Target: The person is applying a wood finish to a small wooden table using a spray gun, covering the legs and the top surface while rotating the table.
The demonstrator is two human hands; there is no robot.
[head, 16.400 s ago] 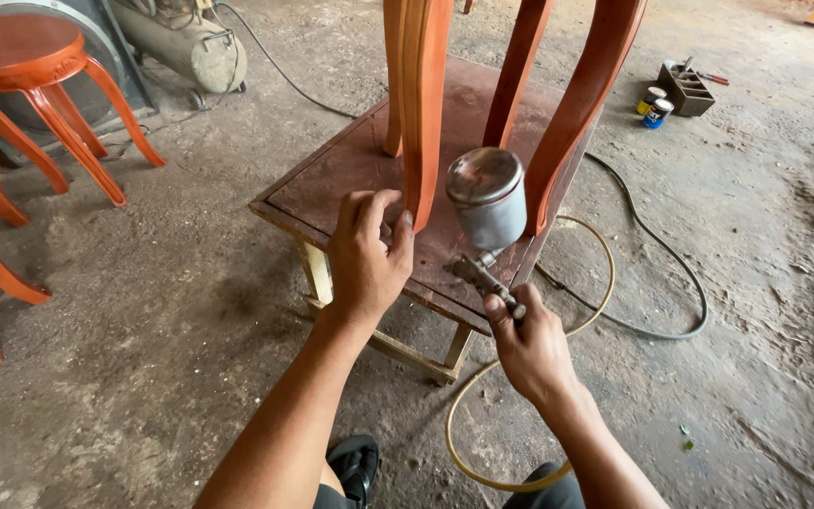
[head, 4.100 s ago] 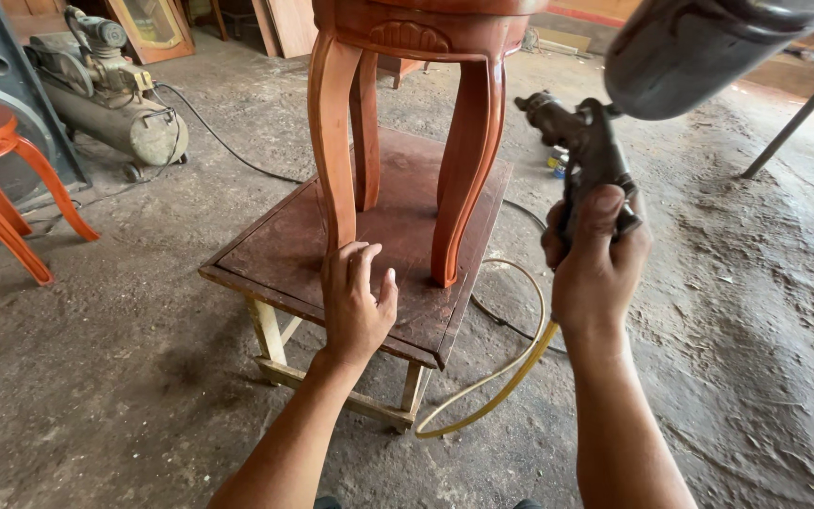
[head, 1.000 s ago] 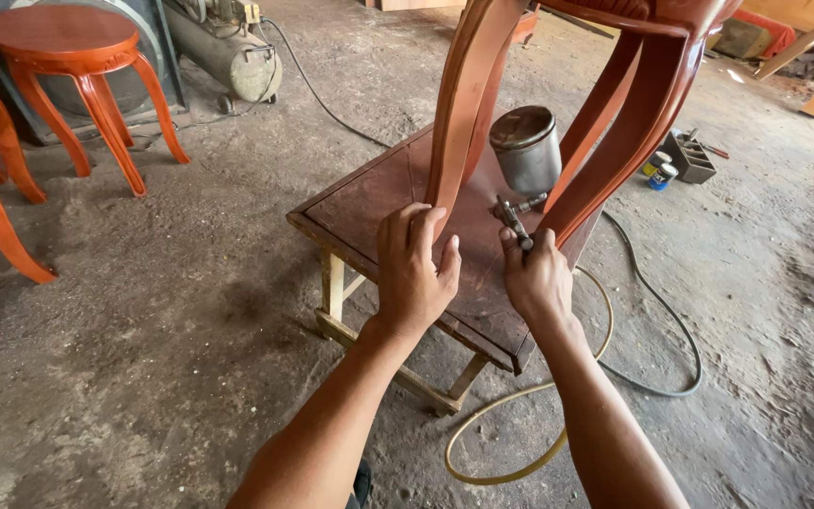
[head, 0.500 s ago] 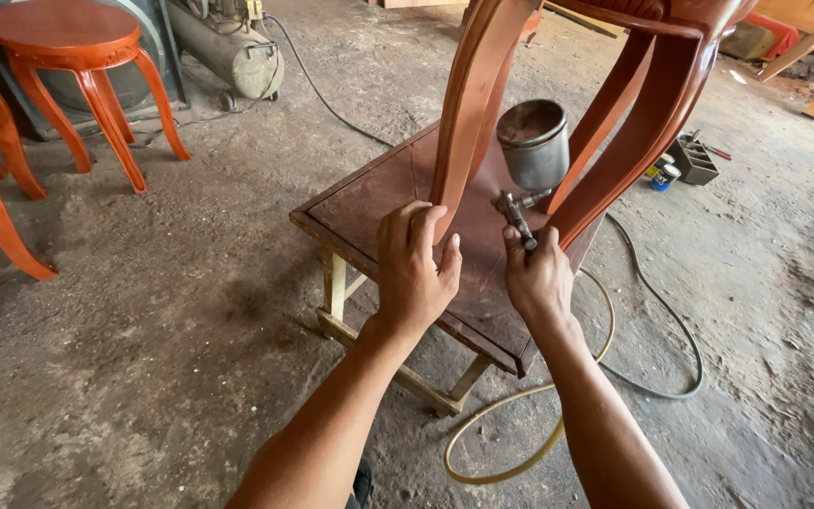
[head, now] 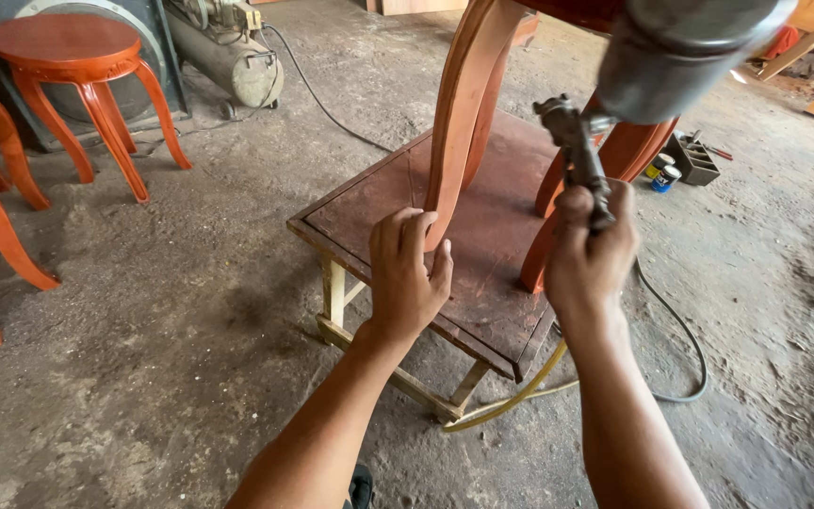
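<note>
**A:** What do you have nearest the camera?

**B:** I see my left hand (head: 407, 269) at the worktop's (head: 369, 212) near edge, its grip wrapped loosely round the foot of the stool leg (head: 459, 113), fingers curled on the wood, thumb side toward me. The leg stands on the worktop near the middle of its reddish board. My right hand (head: 588, 259) is just to the right and raised, its grip closed tight round the handle of the spray gun (head: 581, 160). The gun's metal cup (head: 685, 52) sits high, blurred, close to the lens, in front of the stool's seat rim.

**A:** Which step is that, by your reading?

**B:** I judge it as spraying finish on the stool, the left hand steadying or turning it while the gun goes to the upper parts. I cannot tell whether the trigger is pressed, and I see no mist.

**A:** And the next move?

**B:** It calls for a firm hold on the leg so the stool does not walk toward the worktop's edge, and for keeping the yellow hose (head: 511, 401), which loops under the near right corner, free of the frame.

**A:** Farther off?

**B:** More orange stools (head: 82, 66) on the floor at left, a compressor tank (head: 228, 61) beyond, and small tins (head: 659, 174) by a tray at right.
</note>
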